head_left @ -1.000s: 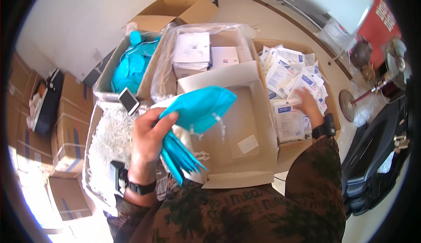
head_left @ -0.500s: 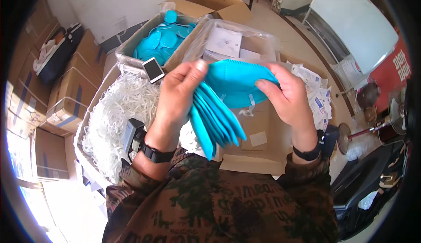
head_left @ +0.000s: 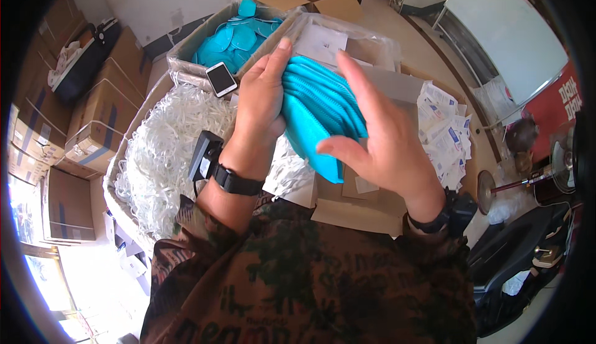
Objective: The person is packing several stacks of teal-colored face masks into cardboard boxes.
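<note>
My left hand [head_left: 257,105] is closed around one side of a stack of teal folded face masks [head_left: 320,105], thumb pointing up. The masks stand close together, their stitched edges fanned slightly. To the right of the stack is my right hand [head_left: 391,145], its thumb and fingers spread apart around the masks' right side. Whether its fingertips touch the masks is hard to see. Below the stack, partly hidden, lies a pile of white strips [head_left: 292,170].
Left of my hands, a lined bin holds tangled white straps [head_left: 177,145]. A phone [head_left: 221,79] rests by a carton [head_left: 183,64] of teal masks. Small white packets [head_left: 442,134] lie at the right. Beyond them stand a fan [head_left: 487,192] and a whiteboard [head_left: 503,27].
The mask stretched open between my hands now lies against the stack. The stack has been lifted and turned more upright. My right hand has let go and its fingers have spread.
</note>
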{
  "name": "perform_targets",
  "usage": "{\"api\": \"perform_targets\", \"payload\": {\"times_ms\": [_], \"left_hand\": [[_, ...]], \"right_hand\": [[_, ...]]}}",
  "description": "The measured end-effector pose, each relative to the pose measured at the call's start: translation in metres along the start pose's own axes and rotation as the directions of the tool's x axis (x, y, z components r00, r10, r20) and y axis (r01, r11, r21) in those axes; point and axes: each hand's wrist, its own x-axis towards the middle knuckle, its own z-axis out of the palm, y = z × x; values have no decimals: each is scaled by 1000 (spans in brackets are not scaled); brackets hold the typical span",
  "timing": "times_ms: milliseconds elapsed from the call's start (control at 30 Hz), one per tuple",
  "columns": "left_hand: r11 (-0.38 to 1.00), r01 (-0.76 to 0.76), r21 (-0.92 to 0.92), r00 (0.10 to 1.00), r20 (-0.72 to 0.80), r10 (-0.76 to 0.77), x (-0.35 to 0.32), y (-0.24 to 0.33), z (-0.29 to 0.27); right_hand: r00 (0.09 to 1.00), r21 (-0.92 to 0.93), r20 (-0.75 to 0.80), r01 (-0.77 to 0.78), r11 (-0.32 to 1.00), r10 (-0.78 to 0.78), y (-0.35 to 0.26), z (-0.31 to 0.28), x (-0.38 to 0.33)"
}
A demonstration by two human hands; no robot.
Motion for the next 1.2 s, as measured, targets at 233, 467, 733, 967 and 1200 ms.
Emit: {"api": "perform_targets", "payload": {"times_ms": [233, 467, 733, 967, 1200], "left_hand": [[923, 376, 87, 927, -43, -374, -84, -12, -17], [695, 268, 667, 858, 162, -487, -140, 18, -72], [734, 203, 648, 929, 108, -353, -143, -6, -79], [676, 86, 731, 922, 198, -332, -131, -7, -70], [964, -197, 177, 922, 367, 121, -62, 26, 1]], "right_hand": [[932, 263, 299, -286, 922, 204, -6, 7, -51], [761, 487, 576, -612, 623, 297, -18, 29, -86], [785, 475, 572, -553, 685, 237, -15, 20, -80], [795, 497, 509, -585, 641, 331, 4, 47, -100], [944, 541, 231, -326, 775, 236, 17, -27, 3]]}}
